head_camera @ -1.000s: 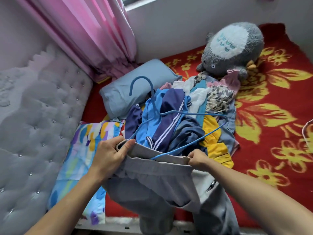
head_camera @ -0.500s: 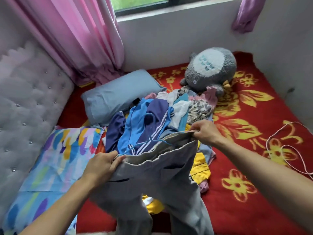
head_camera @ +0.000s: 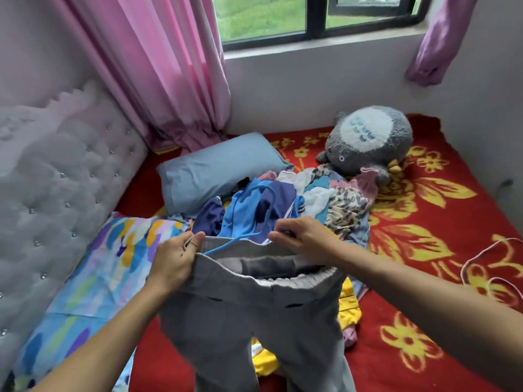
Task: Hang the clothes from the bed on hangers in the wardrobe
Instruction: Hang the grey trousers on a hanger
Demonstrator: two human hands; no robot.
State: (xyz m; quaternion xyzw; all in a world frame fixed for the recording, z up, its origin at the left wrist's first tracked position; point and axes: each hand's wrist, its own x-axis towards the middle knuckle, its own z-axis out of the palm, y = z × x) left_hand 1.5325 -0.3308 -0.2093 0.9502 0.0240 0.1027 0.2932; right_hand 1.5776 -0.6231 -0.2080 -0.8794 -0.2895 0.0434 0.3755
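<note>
Grey trousers (head_camera: 254, 321) hang over the bed, waistband up and open, legs dangling out of view below. My left hand (head_camera: 175, 258) grips the left end of the waistband. My right hand (head_camera: 300, 236) pinches the far edge of the waistband together with a blue hanger (head_camera: 263, 216), whose hook rises behind the trousers and whose lower arm runs down inside the waistband. Behind lies a pile of clothes (head_camera: 297, 202): blue and navy sportswear, patterned and white pieces, a yellow garment (head_camera: 349, 306) lower right.
The bed has a red blanket with yellow flowers (head_camera: 424, 236), a blue pillow (head_camera: 218, 168), a colourful pillow (head_camera: 99, 264) and a grey plush toy (head_camera: 370, 140). A grey tufted headboard (head_camera: 56, 179) stands left, pink curtain (head_camera: 158, 66) and window behind. A pale cord (head_camera: 481, 264) lies right.
The view tilted up, showing the window. My right hand moved left and nearer along the waistband and now pinches the hanger. The waistband has opened wider.
</note>
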